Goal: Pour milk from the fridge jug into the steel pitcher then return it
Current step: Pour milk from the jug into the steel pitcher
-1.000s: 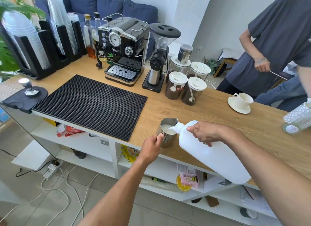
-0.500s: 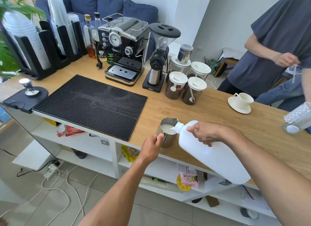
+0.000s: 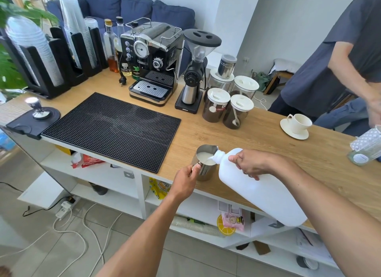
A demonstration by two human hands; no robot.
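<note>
Mid-pour: right hand (image 3: 252,164) wraps tipped jug (image 3: 261,191), spout over pitcher (image 3: 204,161) near counter (image 3: 268,136) front edge. Left hand (image 3: 184,182) fingers pinch its handle. Pitcher approx 1/2 full; fridge return left.

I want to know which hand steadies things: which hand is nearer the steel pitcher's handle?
Left. The left hand grips the handle of the steel pitcher at the wooden counter's edge. The right hand is beside it, holding the tilted white plastic jug near its neck.
</note>
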